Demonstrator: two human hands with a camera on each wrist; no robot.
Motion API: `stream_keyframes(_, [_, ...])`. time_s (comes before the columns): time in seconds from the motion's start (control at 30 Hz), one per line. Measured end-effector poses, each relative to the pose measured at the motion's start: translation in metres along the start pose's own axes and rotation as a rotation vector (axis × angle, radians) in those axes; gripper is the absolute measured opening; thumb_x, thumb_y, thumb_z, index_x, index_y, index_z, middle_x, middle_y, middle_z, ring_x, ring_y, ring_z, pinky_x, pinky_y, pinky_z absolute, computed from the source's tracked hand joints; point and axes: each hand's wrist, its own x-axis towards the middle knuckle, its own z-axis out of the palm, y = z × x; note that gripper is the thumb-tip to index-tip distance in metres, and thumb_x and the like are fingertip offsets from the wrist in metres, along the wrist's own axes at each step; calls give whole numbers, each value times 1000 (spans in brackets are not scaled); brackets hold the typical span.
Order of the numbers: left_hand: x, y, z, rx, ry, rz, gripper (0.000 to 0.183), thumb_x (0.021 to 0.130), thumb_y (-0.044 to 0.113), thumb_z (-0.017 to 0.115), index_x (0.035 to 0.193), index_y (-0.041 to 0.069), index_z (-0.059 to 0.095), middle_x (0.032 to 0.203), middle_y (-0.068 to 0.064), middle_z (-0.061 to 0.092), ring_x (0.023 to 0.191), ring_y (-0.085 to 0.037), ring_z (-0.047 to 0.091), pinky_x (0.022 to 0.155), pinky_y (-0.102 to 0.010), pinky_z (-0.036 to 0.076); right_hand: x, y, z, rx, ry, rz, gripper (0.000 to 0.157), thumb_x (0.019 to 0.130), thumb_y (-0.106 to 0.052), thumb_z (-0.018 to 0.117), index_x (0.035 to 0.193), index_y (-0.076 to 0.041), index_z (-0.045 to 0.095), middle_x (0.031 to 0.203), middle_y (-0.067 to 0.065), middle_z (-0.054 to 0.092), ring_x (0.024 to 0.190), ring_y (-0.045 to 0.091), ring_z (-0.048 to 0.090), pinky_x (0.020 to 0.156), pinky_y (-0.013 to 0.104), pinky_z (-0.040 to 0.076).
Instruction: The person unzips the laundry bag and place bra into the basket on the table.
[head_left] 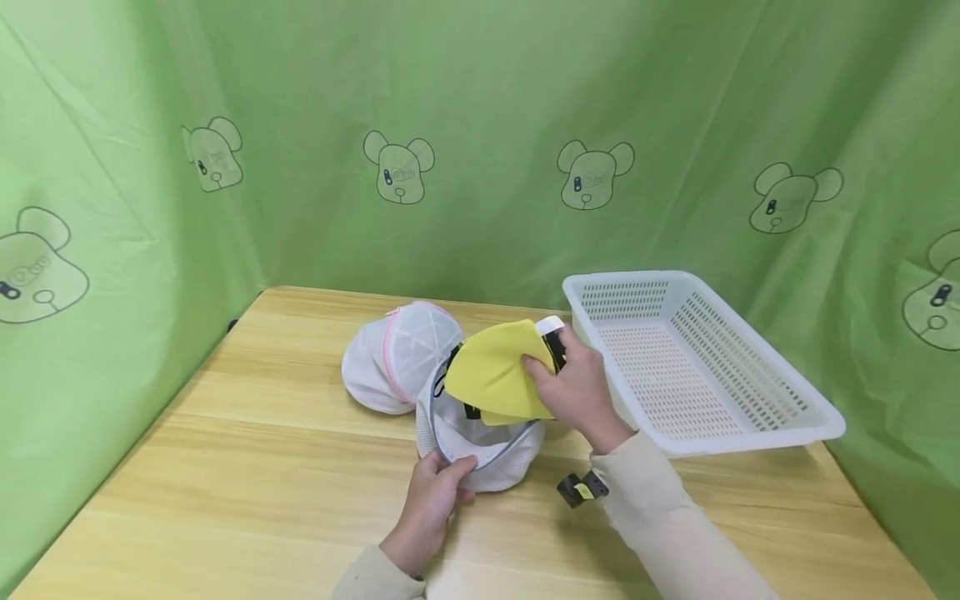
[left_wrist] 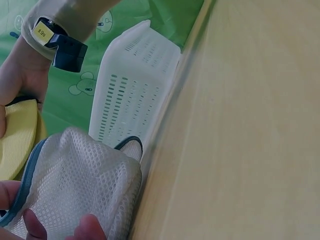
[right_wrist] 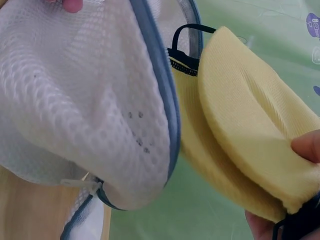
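A yellow bra [head_left: 498, 371] with black straps, its cups folded together, is pinched at one end by my right hand [head_left: 581, 387]. Its other end dips into the open mouth of a white mesh laundry bag [head_left: 512, 471] with grey-blue trim. My left hand [head_left: 431, 500] grips the near rim of that bag, thumb over the edge. In the right wrist view the bra's cups [right_wrist: 260, 115] are beside the bag's zipped edge [right_wrist: 162, 85]. Just behind on the table lies a second white laundry bag [head_left: 367, 367] with a pink zip; its contents cannot be made out.
A white perforated plastic basket [head_left: 750, 440] stands at the right of the wooden table [head_left: 247, 467], near the right forearm. Green curtains [head_left: 480, 233] printed with bear heads hang behind and at both sides. A black device [head_left: 581, 489] is strapped to the right wrist.
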Motion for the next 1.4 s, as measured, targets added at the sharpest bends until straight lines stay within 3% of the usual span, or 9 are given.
stream_keyframes(0.33, [0,0,0,7,4,-2,28,89,11,64,111,-5,55,91,-4,53,74,-17,53,66,-30,51,3,0,-5,13,39,-26,32,80,-4,73,109,1,61,89,21,68,74,32,64,62,43,53])
stream_keyframes(0.57, [-1,1,1,2,8,2,28,89,11,64,110,-5,55,89,-3,53,72,-16,52,64,-29,51,6,2,-9,-8,38,-14,27,82,-6,74,103,2,60,91,21,68,74,32,63,63,44,52])
stream_keyframes(0.8, [-1,2,1,7,4,5,27,89,11,63,110,-5,55,88,-3,51,72,-16,52,64,-28,51,9,3,-14,-14,53,-35,31,82,-5,73,107,6,58,94,26,66,75,37,63,64,47,53])
stream_keyframes(1.13, [-1,3,1,11,11,9,26,88,11,64,107,-5,55,87,-3,51,74,-16,52,65,-28,51,13,7,-21,-46,63,-10,33,85,-7,70,112,6,56,93,28,65,76,39,62,64,50,51])
stream_keyframes(1.4, [-1,2,1,18,17,-4,25,88,11,64,106,-4,55,87,-4,51,71,-16,52,64,-28,51,14,7,-26,-31,57,58,29,86,-9,69,109,2,57,94,26,66,75,36,62,62,44,51])
